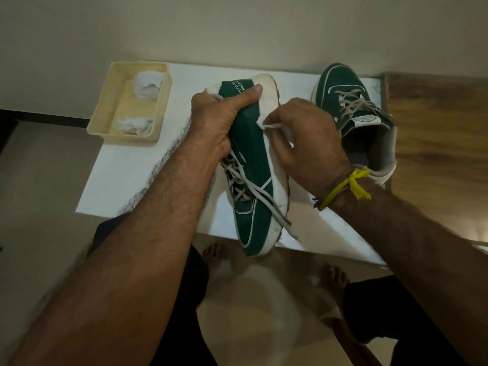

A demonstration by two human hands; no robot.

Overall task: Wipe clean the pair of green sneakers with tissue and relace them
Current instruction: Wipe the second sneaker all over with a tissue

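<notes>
Pale walls close in behind a white tabletop [111, 175] where a cream tray [105, 107] holds two crumpled tissue wads [147, 85]. Over the tabletop's near edge the left hand [216, 122] grips one green sneaker [253, 159] at its heel end, thumb along the side, fingers wrapped out of sight. The right hand [309, 143] pinches a white tissue [274, 126] against the sneaker's pale sole edge. The second sneaker [353, 112] sits laced on the tabletop's right corner.
</notes>
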